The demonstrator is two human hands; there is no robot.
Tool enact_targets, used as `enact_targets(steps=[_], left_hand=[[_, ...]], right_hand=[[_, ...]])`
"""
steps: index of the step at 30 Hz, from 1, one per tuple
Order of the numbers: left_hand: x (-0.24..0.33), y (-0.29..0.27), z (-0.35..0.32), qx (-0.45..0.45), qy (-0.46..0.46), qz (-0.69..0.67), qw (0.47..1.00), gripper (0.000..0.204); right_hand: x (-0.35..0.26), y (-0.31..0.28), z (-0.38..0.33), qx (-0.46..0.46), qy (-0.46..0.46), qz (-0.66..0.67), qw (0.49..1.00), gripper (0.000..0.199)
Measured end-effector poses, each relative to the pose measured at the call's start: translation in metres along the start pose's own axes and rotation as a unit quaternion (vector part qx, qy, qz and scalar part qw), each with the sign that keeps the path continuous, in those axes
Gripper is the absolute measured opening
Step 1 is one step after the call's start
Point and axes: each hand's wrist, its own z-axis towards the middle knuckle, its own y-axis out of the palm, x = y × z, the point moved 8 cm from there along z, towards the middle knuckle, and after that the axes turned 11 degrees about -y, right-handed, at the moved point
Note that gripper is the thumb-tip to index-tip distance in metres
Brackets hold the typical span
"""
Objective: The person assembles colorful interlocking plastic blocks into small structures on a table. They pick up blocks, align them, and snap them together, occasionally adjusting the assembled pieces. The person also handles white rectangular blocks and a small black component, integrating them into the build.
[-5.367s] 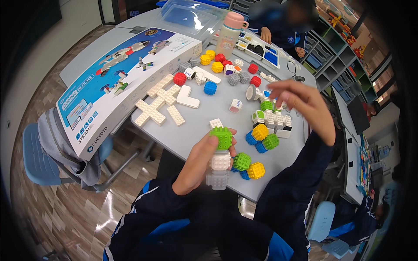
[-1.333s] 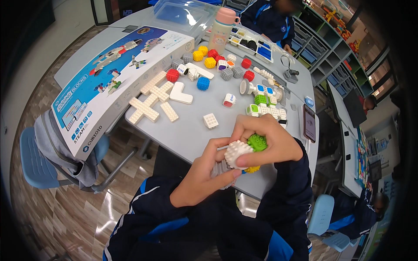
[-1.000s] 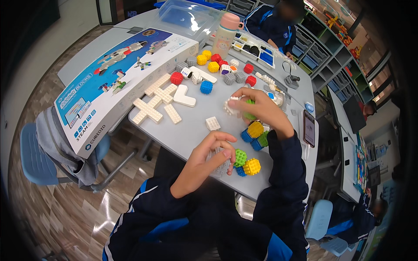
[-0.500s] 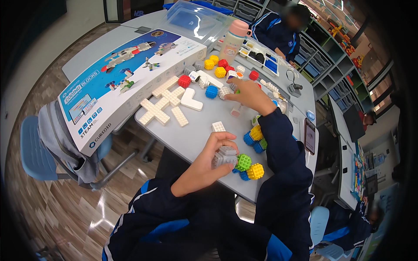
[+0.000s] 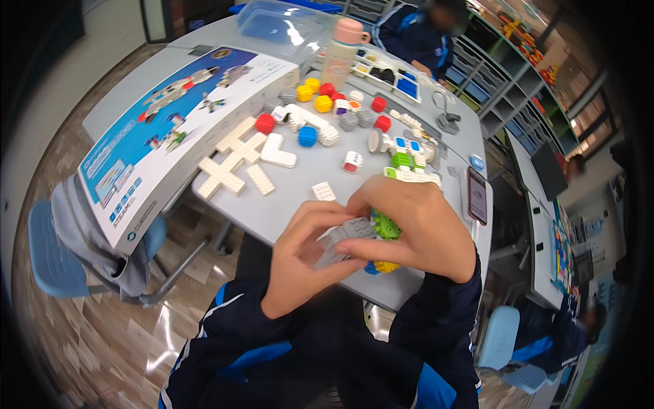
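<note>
Close to the table's near edge, both my hands meet on a grey building block point(image 5: 334, 247) with a studded side. My left hand point(image 5: 291, 262) wraps around it from the left. My right hand point(image 5: 432, 228) closes in from the right, its thumb pressed against the grey surface; the fingertips are partly hidden. Right beside the grey block, partly behind my right hand, are a green studded block point(image 5: 386, 226), a yellow one point(image 5: 387, 266) and a blue one point(image 5: 371, 268). A white studded block point(image 5: 323, 191) lies just beyond my left fingers.
Cream plates point(image 5: 235, 160), a blue block point(image 5: 307, 136) and several coloured blocks lie across the table. A wheeled block model point(image 5: 407, 158) and a phone point(image 5: 477, 196) stand right. A large box point(image 5: 184, 129) leans left; a bottle point(image 5: 338, 54) and parts tray point(image 5: 388, 76) are farther back, near another person point(image 5: 415, 41).
My right hand has come back from the far blocks to the grey block and now grips it with my left. The view has shifted, so the wheeled model shows.
</note>
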Motion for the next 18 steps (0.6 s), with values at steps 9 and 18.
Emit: enact_targets(steps=[9,18], left_hand=[[0.000,0.006,-0.008,-0.058,-0.054,-0.079,0.994,0.054],[-0.018,0.003,-0.003,-0.049,-0.176,-0.248,0.951,0.059]], right_hand=[[-0.001,-0.006,-0.011,0.038,-0.013,0.136,0.990,0.025],[0.053,-0.039,-0.026,0.123,0.039,0.234,0.964,0.023]])
